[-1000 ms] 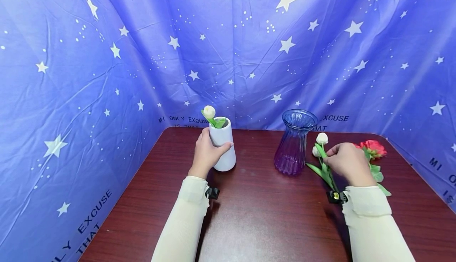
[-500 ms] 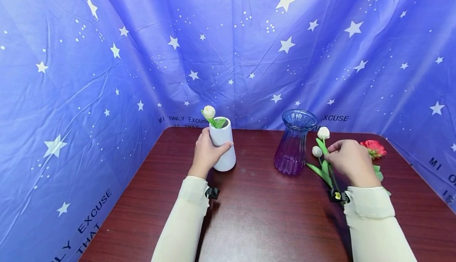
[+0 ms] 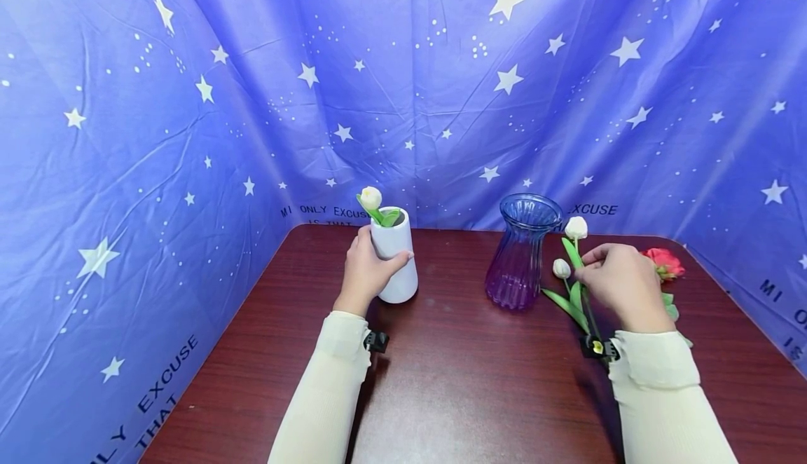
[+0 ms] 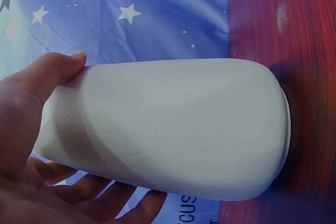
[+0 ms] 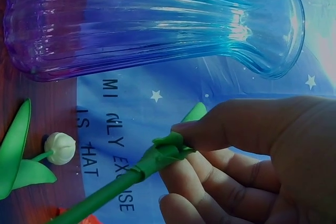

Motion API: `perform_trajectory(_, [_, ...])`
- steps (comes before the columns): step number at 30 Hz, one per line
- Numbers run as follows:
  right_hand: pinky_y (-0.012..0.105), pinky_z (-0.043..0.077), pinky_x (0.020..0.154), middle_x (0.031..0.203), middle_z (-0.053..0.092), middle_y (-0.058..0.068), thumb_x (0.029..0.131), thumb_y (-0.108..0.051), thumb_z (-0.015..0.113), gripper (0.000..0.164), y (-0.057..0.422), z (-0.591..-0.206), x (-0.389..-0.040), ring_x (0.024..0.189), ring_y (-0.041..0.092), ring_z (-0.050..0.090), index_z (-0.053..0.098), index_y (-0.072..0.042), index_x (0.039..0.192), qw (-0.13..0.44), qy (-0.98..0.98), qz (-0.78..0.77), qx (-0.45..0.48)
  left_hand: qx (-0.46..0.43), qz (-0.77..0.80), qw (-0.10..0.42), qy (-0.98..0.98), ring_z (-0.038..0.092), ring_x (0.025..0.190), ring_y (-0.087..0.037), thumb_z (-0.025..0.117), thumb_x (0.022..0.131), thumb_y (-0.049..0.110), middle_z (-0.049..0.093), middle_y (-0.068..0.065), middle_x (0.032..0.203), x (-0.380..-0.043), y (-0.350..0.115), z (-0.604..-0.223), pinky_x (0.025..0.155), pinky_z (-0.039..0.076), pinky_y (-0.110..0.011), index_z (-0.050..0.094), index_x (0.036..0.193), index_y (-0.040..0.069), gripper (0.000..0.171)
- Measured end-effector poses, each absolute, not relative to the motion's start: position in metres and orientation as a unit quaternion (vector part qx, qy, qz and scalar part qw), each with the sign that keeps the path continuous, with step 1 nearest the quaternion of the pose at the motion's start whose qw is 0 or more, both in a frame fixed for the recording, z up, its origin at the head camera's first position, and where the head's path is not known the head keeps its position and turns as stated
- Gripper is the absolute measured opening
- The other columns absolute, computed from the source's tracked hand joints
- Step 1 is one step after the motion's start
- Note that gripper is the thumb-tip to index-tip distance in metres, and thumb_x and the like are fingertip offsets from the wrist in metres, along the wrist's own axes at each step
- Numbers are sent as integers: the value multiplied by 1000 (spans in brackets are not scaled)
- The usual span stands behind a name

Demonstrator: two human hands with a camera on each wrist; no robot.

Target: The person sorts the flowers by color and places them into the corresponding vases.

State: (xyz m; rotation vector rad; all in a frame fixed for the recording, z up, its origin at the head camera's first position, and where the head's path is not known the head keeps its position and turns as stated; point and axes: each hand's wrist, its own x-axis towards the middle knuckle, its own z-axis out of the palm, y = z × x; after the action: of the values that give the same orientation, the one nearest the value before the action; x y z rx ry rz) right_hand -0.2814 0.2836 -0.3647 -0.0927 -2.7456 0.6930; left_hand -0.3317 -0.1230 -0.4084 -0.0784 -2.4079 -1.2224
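The left hand (image 3: 367, 271) holds the white tapered vase (image 3: 397, 268): the thumb lies on one side of its wall and the fingers curl along the other. This vase stands upright on the wooden table (image 3: 454, 394), inside the grip. Just above this grip, a white tulip (image 3: 370, 198) with green leaves leans out of the vase's mouth.

The right hand (image 3: 621, 285) pinches, between thumb and fingers, the leafy green stem of the held tulip (image 3: 576, 228). Its white bloom is just above the pinch, and the stem slopes down from it. A lying tulip (image 3: 562, 268), also white, rests on the table below this pinch and to its left. Farther left of the same grip stands the ribbed glass vase (image 3: 515, 268), blue on top and purple below. To the right, partly hidden by the hand, is a red flower (image 3: 665, 264).
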Motion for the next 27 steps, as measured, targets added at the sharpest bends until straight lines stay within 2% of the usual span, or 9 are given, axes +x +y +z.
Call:
perform_trajectory(17, [43, 44, 64, 86, 78, 10, 84, -24, 72, 23, 281, -356, -276, 86, 39, 67, 76, -7, 99, 197, -947, 251, -43, -24, -442, 215, -871, 64, 114, -31, 90, 76, 45, 62, -12, 124, -333, -123, -408, 95, 57, -50, 48, 143, 8, 87])
perform_trajectory(27, [35, 42, 61, 85, 78, 8, 83, -21, 70, 25, 276, -349, -271, 76, 26, 68, 77, -6, 101, 223, -940, 255, -39, -26, -440, 218, -871, 65, 113, -31, 90, 76, 46, 63, -12, 123, -333, -123, -409, 94, 57, -50, 49, 143, 8, 87])
